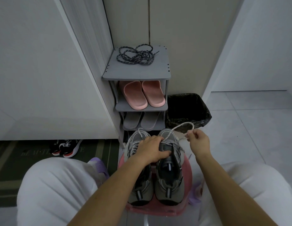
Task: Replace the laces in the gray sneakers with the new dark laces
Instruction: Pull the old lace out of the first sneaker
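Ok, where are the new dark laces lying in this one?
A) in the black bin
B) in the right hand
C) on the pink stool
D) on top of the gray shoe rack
D: the dark laces lie coiled on the shoe rack's top board; the right hand pinches a light lace from the gray sneakers.

right hand (199,141) pinching pale lace (179,126), gray sneakers (169,186)
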Action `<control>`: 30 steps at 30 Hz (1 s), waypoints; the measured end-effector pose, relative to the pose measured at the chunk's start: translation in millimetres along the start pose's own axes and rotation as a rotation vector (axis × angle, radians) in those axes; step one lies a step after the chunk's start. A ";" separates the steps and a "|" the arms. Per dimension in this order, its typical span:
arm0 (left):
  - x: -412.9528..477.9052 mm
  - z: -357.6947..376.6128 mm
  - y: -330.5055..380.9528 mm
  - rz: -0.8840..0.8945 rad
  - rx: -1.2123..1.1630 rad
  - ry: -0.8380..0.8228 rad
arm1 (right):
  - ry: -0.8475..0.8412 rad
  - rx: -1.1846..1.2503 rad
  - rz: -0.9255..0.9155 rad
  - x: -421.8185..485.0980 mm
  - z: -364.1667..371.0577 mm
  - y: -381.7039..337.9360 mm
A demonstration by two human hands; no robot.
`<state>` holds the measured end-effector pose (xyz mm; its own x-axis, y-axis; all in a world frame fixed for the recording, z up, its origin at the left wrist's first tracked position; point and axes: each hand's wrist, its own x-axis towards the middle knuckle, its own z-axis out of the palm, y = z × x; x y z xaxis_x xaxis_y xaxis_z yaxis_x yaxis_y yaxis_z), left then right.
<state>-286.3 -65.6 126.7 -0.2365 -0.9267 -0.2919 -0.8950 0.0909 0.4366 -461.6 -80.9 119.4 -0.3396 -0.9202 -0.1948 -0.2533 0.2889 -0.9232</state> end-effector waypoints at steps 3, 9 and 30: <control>0.3 0.3 0.0 -0.001 0.007 0.001 | -0.174 -0.135 0.000 -1.9 2.8 1.6; -0.3 -0.1 0.8 -0.004 0.009 0.011 | -0.229 -0.327 -0.062 -6.6 9.0 7.8; -1.6 -1.4 -0.3 -0.020 -0.013 -0.003 | 0.064 -0.050 -0.016 -0.3 -1.8 -1.5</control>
<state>-285.2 -64.6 128.2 -0.2198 -0.9271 -0.3036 -0.8947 0.0676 0.4414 -462.8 -80.5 121.5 -0.3922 -0.9063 -0.1573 -0.3032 0.2888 -0.9081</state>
